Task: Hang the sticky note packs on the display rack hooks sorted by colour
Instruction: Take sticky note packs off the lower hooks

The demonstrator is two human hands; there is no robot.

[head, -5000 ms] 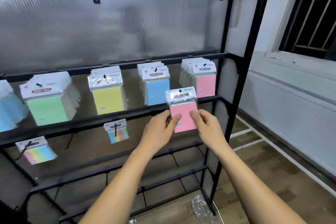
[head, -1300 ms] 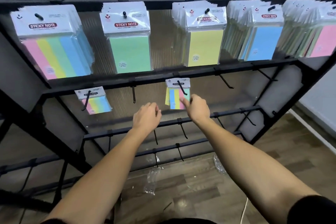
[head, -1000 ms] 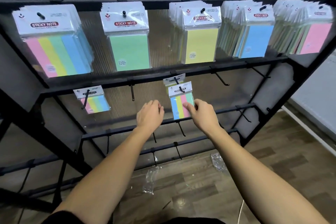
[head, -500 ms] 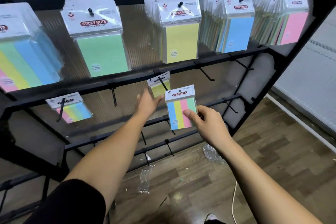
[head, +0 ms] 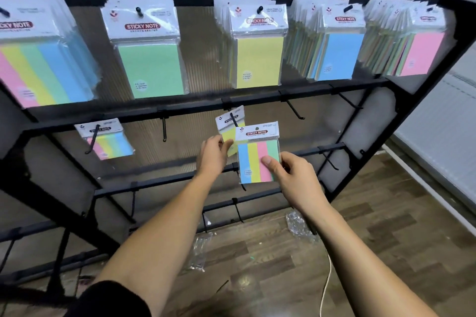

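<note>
- The black metal display rack (head: 304,90), backed by a ribbed translucent panel, rises above and behind both hands; its crossbars carry thin black hooks.
- Top row, well above the hands: big striped four-colour packs (head: 38,59) far up-left, green packs (head: 149,59) up-left, yellow packs (head: 258,54) straight above, blue packs (head: 337,51) and pink packs (head: 419,46) up-right, all in glossy plastic sleeves with white headers.
- The wood-pattern floor (head: 373,252) lies below the hands, with crumpled clear wrappers (head: 298,224) on it.
- The right hand (head: 293,177) pinches a small striped pack (head: 257,157), thumb on its front, off any hook.
- A small yellow-faced pack (head: 229,126) hangs on a hook just above the left hand (head: 213,157), whose curled fingers grip its lower edge.
- Another small striped pack (head: 108,139) hangs well left of the left hand.
</note>
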